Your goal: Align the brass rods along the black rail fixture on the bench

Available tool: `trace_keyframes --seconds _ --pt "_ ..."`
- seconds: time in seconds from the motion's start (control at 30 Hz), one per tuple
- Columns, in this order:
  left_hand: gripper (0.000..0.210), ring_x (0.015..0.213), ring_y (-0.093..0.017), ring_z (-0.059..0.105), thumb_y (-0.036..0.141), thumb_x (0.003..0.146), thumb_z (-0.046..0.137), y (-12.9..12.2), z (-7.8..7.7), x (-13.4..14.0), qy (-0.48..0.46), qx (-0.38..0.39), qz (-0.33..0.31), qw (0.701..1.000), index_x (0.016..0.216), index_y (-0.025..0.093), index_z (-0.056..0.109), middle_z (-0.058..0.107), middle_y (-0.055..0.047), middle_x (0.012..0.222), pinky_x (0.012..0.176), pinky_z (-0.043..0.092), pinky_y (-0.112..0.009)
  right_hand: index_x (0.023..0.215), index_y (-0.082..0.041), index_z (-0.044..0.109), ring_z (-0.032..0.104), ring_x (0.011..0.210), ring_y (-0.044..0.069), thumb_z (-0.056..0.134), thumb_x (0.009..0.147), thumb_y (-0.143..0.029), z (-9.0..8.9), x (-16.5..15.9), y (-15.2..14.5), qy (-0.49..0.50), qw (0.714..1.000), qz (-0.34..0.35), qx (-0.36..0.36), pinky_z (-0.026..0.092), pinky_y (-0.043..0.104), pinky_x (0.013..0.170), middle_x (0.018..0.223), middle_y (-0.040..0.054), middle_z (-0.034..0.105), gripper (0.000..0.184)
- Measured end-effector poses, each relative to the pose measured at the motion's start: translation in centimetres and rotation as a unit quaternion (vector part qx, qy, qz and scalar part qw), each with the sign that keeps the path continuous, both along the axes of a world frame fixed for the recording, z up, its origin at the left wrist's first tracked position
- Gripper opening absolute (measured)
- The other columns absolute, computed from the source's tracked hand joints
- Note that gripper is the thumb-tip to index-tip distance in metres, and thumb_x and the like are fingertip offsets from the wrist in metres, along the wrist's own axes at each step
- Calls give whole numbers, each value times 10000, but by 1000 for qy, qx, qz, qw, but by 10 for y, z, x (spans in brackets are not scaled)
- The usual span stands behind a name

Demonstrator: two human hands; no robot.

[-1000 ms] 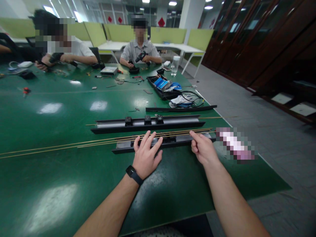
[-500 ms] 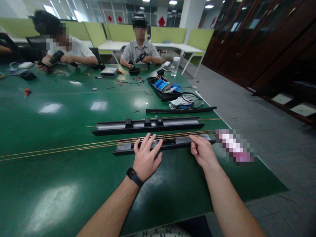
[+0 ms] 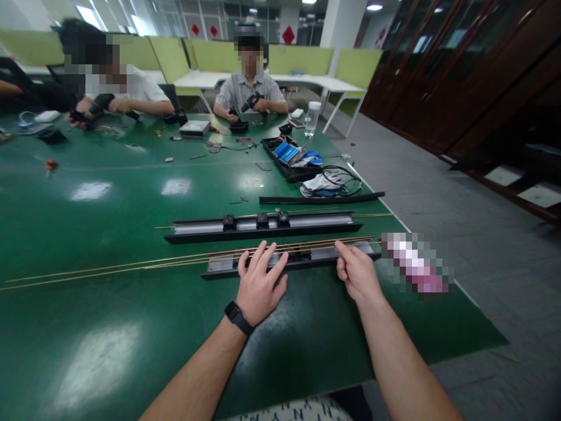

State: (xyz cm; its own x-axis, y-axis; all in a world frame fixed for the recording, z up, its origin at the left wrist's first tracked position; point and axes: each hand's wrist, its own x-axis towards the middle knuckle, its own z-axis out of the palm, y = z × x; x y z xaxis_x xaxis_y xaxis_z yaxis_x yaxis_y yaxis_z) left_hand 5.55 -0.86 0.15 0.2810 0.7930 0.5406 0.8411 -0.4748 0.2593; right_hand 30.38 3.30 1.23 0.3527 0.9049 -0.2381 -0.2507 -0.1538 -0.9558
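Several long, thin brass-coloured rods [image 3: 131, 268] lie lengthwise over a black and silver channel-shaped rail [image 3: 214, 266] and stick out far to the left. My left hand [image 3: 258, 286], with a black watch on the wrist, rests over the rods and rail with its fingers spread. At the right part of the rail my right hand [image 3: 359, 272] is closed, thumb and forefinger pinched on a rod. Just beyond lies a second similar rail [image 3: 201, 228] with black blocks in it.
A black strip [image 3: 322, 199] lies behind the rails. Further back are a glove [image 3: 322, 182], a filled black tray [image 3: 284, 166] and a clear cup [image 3: 311, 120]. A blurred-out pink item [image 3: 416, 266] lies near the right table edge. Two people holding power drills sit opposite.
The rods' left ends have shifted slightly to the right in view. Both hands keep nearly the same pose; the view itself has moved a little.
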Motion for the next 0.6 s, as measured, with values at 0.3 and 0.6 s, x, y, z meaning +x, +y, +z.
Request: trace_keyframes --seconds 0.3,0.6 --pt "460 1468 -316 390 317 912 627 -1 -1 -1 2 -2 -2 1000 1371 308 595 508 -105 1527 1201 168 -574 823 -167 638 375 291 57 870 691 -403 -4 6 -1 24 999 27 9 228 168 279 447 -48 538 356" --pt "454 1462 -312 400 317 909 633 0 -1 0 2 -4 1 1000 1362 311 603 516 -104 1519 1200 169 -573 743 -179 583 356 294 38 896 655 -386 3 3 -1 41 999 16 -8 219 148 273 441 -64 508 386"
